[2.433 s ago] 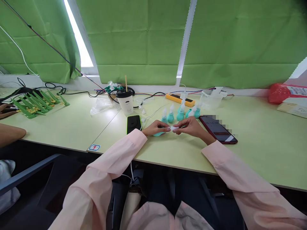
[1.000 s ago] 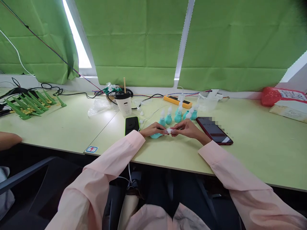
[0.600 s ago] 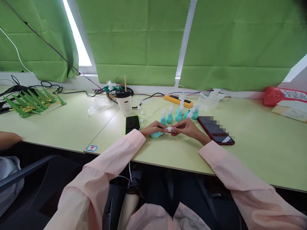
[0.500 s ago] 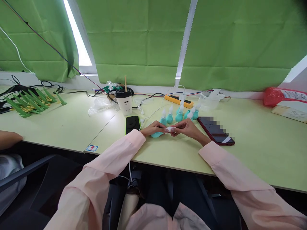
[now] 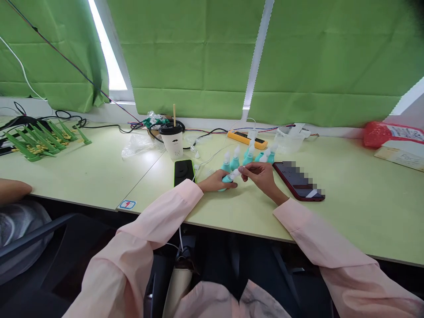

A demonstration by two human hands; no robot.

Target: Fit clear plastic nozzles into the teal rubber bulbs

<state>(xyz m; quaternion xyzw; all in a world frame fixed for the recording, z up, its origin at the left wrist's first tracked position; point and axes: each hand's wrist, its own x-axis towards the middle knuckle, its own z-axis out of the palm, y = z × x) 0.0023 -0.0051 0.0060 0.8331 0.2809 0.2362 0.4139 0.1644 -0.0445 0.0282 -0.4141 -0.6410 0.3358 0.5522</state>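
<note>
My left hand (image 5: 215, 181) is closed round the teal bulb of a nasal aspirator (image 5: 228, 179), just above the table. Its whitish, see-through nozzle (image 5: 235, 173) slants up to the right. At the nozzle's far end, my right hand (image 5: 260, 175) is closed, thumb and forefinger pinched at the tip. Whether the fingers hold only the tip or a small part on it, I cannot tell. Several more teal aspirators (image 5: 235, 162) stand just behind my hands, most with clear nozzles pointing up.
A dark phone (image 5: 298, 181) lies right of my hands, a green-edged black device (image 5: 184, 171) left. Behind are a lidded paper cup (image 5: 172, 143), a yellow power strip (image 5: 247, 139) and a clear container (image 5: 289, 141). Green plastic pieces (image 5: 43, 140) lie far left, near another person's arm (image 5: 13, 187).
Both hands were together at the whitish nozzle. Now the left hand grips the bulb, the nozzle shows tilted upward, and the right fingers have shifted up and right to its tip.
</note>
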